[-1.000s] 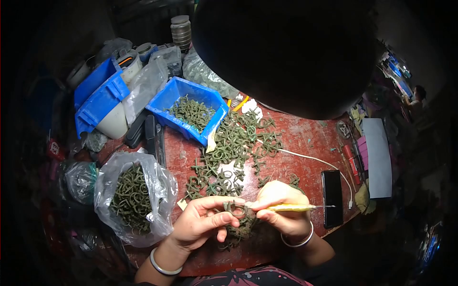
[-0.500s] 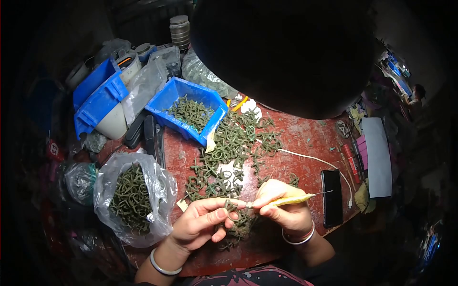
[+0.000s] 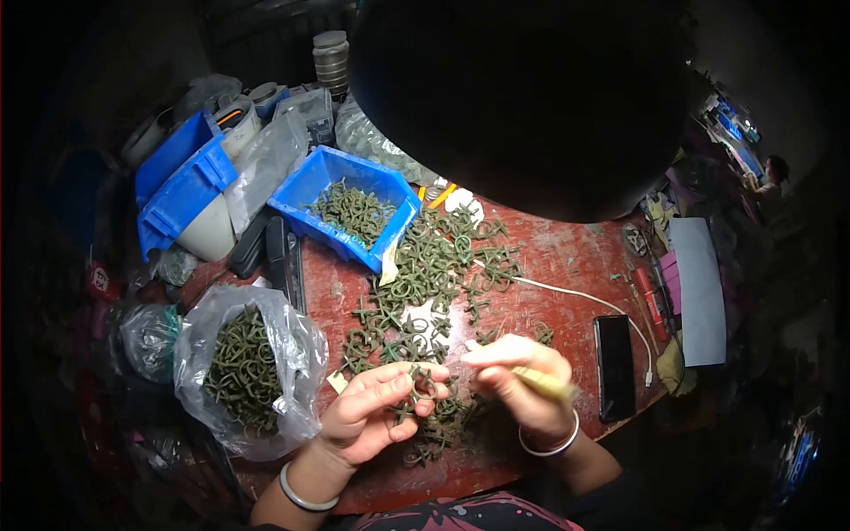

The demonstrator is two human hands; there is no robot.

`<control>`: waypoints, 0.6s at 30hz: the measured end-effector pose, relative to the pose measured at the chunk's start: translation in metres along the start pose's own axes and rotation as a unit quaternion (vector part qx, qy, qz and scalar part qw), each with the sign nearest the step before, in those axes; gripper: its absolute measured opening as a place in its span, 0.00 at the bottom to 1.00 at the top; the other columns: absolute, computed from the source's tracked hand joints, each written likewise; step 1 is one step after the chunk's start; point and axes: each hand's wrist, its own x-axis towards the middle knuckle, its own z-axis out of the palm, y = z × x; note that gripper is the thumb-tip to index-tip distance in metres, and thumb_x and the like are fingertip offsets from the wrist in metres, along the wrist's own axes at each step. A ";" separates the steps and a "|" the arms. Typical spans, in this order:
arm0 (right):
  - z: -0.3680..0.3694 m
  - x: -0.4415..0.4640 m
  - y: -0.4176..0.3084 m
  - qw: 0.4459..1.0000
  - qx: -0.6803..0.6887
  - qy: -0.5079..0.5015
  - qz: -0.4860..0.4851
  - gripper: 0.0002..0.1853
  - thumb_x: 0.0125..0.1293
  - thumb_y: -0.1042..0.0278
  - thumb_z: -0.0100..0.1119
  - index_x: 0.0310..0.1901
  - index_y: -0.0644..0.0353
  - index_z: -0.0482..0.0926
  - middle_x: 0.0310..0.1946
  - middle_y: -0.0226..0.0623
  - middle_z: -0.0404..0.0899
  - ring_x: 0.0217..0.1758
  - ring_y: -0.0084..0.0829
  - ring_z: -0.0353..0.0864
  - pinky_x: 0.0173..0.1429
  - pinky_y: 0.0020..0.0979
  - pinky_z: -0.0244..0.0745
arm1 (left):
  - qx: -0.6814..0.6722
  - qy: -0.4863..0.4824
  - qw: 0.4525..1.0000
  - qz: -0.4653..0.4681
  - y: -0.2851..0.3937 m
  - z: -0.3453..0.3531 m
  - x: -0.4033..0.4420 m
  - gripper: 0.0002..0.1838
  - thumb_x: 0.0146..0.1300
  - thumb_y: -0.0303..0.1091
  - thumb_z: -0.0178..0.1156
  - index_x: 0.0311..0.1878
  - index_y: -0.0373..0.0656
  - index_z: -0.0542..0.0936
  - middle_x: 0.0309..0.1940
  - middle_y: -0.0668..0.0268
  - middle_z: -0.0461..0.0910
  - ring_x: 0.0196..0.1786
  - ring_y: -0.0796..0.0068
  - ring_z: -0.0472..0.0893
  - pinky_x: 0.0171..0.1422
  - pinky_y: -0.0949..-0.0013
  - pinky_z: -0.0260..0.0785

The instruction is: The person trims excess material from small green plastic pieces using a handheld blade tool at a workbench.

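Pinching a dark green ring [image 3: 416,380] at the frame's lower centre, the left hand [image 3: 367,411] slants up from lower left; the right hand [image 3: 522,380], angled in from lower right and apart from the ring, clasps a blurred yellow tool [image 3: 547,384].

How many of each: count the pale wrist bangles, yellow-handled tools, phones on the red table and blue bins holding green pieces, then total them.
Pale wrist bangles: 2
Yellow-handled tool: 1
Phone: 1
Blue bin holding green pieces: 1
Total: 5
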 end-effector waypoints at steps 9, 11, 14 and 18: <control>0.010 0.005 0.010 0.984 -0.148 -0.011 -0.096 0.07 0.53 0.75 0.71 0.33 0.58 0.83 0.30 0.33 0.78 0.34 0.29 0.75 0.39 0.28 0.70 | 0.188 0.065 0.975 0.094 -0.010 0.009 0.002 0.21 0.61 0.20 0.62 0.59 0.36 0.73 0.41 0.66 0.78 0.35 0.83 0.77 0.33 0.80 0.74; 0.010 0.005 0.013 0.991 -0.111 -0.016 -0.072 0.07 0.53 0.75 0.71 0.33 0.58 0.83 0.30 0.33 0.78 0.35 0.29 0.75 0.41 0.29 0.70 | 0.336 0.090 0.924 0.157 -0.011 0.013 0.003 0.21 0.58 0.18 0.64 0.56 0.35 0.76 0.45 0.63 0.78 0.38 0.82 0.77 0.31 0.80 0.73; 0.011 0.005 0.014 0.984 -0.145 -0.024 -0.104 0.07 0.52 0.75 0.72 0.34 0.58 0.84 0.31 0.33 0.78 0.35 0.29 0.75 0.39 0.28 0.70 | 0.526 0.137 0.794 0.274 -0.019 0.009 0.006 0.18 0.56 0.15 0.62 0.51 0.36 0.79 0.39 0.63 0.79 0.34 0.80 0.80 0.38 0.77 0.75; 0.016 0.001 0.008 0.981 -0.170 -0.013 -0.095 0.08 0.51 0.74 0.73 0.34 0.59 0.84 0.30 0.33 0.77 0.34 0.28 0.75 0.37 0.27 0.70 | 0.611 0.141 0.708 0.323 -0.017 0.015 0.004 0.18 0.53 0.14 0.62 0.49 0.36 0.81 0.39 0.61 0.81 0.36 0.77 0.82 0.40 0.76 0.75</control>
